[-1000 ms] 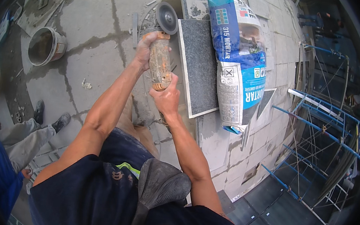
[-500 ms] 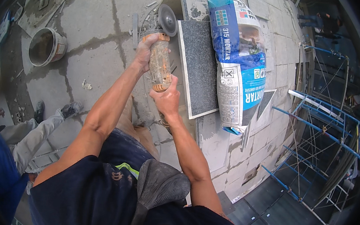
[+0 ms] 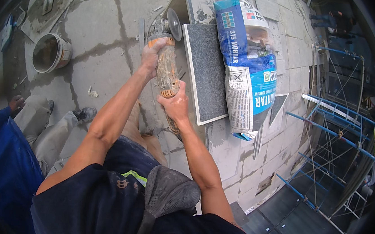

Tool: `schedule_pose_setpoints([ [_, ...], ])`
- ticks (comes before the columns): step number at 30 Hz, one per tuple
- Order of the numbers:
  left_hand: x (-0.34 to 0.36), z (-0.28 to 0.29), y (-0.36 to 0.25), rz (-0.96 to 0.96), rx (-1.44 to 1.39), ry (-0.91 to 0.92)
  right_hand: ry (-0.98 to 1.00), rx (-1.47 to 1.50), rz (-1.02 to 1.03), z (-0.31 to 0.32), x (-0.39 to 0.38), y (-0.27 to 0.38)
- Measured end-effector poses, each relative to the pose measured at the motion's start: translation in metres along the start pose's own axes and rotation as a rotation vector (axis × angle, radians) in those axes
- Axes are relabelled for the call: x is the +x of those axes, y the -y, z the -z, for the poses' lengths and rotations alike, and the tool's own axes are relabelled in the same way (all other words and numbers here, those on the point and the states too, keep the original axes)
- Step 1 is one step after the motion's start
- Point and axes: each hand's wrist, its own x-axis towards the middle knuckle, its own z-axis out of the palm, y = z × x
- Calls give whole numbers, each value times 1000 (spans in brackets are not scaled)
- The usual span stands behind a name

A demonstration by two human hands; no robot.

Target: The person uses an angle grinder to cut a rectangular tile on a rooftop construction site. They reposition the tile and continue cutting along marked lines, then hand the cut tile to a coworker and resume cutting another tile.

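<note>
Both my hands hold a dusty orange angle grinder [image 3: 168, 65]. My left hand [image 3: 150, 58] wraps round its front end, close behind the cutting disc [image 3: 173, 25]. Round the rear of the body my right hand [image 3: 176, 102] is closed. The disc stands upright beside the upper left corner of a dark grey slab [image 3: 207, 69] with a pale cut edge; whether they touch I cannot tell. On the slab's right side lies a blue and white mortar bag [image 3: 247, 68].
A dirty white bucket [image 3: 52, 54] stands on the paved floor at the left. Close on my left is a person in a blue top [image 3: 7, 163] and pale trousers. Blue scaffolding [image 3: 335, 131] rises at the right, and another person [image 3: 338, 23] is at the far right.
The person on my left has come closer, towards the upper right. My hands and the grinder have hardly moved; the disc sits slightly lower in view.
</note>
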Motion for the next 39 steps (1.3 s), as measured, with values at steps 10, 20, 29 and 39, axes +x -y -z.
schedule_pose_setpoints([
  [10, -11, -7, 4, 1, -35, 36, 42, -19, -50, 14, -12, 12],
  [20, -49, -16, 7, -46, 45, 53, -30, -26, 51, 23, -50, 17],
  [29, -50, -14, 6, -45, 41, 101, -60, 8, 94, 20, -54, 11],
  [39, -78, -26, 25, -10, 107, 137, -113, 59, 87, 28, -87, -9],
])
